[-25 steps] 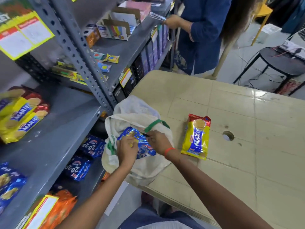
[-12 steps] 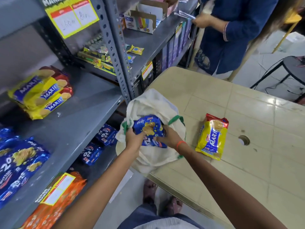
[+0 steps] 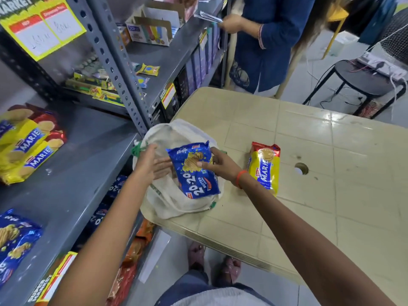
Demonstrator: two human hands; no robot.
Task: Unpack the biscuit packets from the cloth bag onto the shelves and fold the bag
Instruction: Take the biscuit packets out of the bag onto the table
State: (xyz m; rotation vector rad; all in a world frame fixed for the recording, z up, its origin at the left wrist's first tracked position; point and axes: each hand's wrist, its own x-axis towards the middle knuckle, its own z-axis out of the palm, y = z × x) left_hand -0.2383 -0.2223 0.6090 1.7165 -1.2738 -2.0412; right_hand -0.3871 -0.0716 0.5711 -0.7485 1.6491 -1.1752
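A white cloth bag [image 3: 167,202] with green trim lies at the near left corner of the beige table [image 3: 331,173]. Above its mouth a blue 20-20 butter biscuit packet [image 3: 194,173] is held up by my right hand [image 3: 218,165], which pinches its right edge. My left hand [image 3: 152,164] hovers open just left of the packet, fingers spread, touching nothing that I can make out. A yellow Marie packet [image 3: 265,167] lies flat on the table to the right of the bag. The grey shelf [image 3: 72,173] on the left carries stacked Marie packets [image 3: 26,142] and blue 20-20 packets [image 3: 15,241].
A perforated grey upright [image 3: 123,80] stands between shelf and table. Lower shelves hold blue packets [image 3: 114,188] and orange packets [image 3: 130,261]. Another person in blue [image 3: 269,40] stands at the far shelf end. A black stool [image 3: 362,78] sits far right. The table has a round hole [image 3: 301,168].
The blue 20-20 packet has come up out of the bag in my right hand. My left hand has let go of it and opened.
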